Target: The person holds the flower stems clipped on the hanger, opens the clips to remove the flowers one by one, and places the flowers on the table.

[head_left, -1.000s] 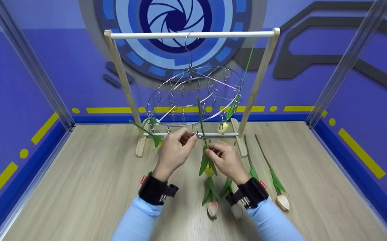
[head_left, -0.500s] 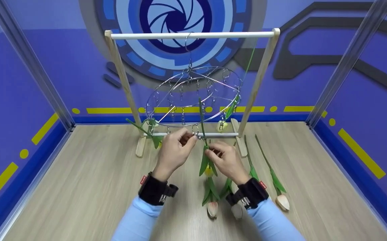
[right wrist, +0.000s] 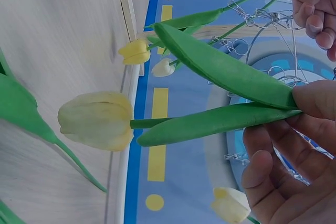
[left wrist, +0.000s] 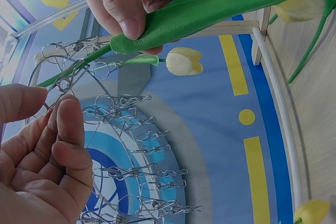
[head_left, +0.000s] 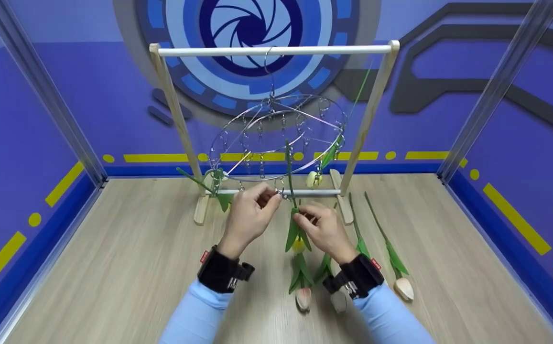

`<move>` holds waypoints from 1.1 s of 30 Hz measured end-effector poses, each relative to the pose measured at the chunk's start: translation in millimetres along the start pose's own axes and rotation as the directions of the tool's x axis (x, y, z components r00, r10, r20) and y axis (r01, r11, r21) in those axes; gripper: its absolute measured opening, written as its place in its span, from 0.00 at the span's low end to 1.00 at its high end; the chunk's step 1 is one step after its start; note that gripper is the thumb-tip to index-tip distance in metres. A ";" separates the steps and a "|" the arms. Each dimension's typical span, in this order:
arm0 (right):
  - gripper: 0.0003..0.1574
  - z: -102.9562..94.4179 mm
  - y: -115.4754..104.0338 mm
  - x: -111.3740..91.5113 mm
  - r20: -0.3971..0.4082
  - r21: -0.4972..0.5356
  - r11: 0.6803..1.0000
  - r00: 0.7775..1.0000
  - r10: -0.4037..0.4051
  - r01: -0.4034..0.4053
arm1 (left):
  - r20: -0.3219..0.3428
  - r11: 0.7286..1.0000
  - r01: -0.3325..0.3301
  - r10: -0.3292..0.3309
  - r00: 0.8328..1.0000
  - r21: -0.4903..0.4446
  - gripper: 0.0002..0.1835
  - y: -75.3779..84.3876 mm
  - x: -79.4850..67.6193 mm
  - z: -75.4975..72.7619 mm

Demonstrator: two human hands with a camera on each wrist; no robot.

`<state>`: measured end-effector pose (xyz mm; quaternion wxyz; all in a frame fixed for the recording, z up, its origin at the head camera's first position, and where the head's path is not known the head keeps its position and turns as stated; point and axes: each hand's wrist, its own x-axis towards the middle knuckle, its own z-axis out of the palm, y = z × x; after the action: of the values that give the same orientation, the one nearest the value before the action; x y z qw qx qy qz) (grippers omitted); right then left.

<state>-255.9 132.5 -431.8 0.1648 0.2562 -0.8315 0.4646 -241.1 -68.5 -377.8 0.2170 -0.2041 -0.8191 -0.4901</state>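
Tulip (right wrist: pixel 95 121) and wire clip (left wrist: pixel 65 83) stood side by side at the near edge of the round hanger (head_left: pixel 307 113), one in each hand. The flower was held blossom downward, its bare stem rising past the clip, presumably so that the thin end could lie in the wire while the leaves and bloom stayed below, out of the way. The left hand (head_left: pixel 250 215) seemed to serve as the anchor: the hanger swung from the white bar (head_left: pixel 209 50) of a wooden stand (head_left: pixel 370 112) by a single hook, so a loose clip would probably have drifted.

The left thumb and forefinger were pinched together on the clip, hardly any gap between them, with the other fingers bent in toward the palm. The right hand (head_left: pixel 326 227) grasped the tulip where the leaves sprang from the stem, thumb on one side and forefinger on the other, the lower fingers curved and bearing on nothing. Whether the clip's wire had already closed on the stem could not be told, since fingertips and tangled metal covered that spot.

A yellow tulip (right wrist: pixel 135 52) and a white tulip (right wrist: pixel 163 67) hung at the hanger's left side, and a pale one (left wrist: pixel 184 61) at its right, all clipped by their stems. Loose tulips (head_left: pixel 404 289) lay on the table (head_left: pixel 128 267) with their blossoms toward the person, in easy reach of the right hand.
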 end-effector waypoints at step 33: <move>0.05 -3.5 -0.5 -4.3 -0.006 -0.015 1.000 1.000 0.009 -0.009 | 0.008 0.999 0.028 -0.027 1.000 -0.032 0.04 0.0 -0.3 0.6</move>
<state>-252.0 136.5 -431.9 0.1671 0.2497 -0.8356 0.4600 -240.9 -68.1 -378.2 0.2040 -0.1980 -0.8148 -0.5053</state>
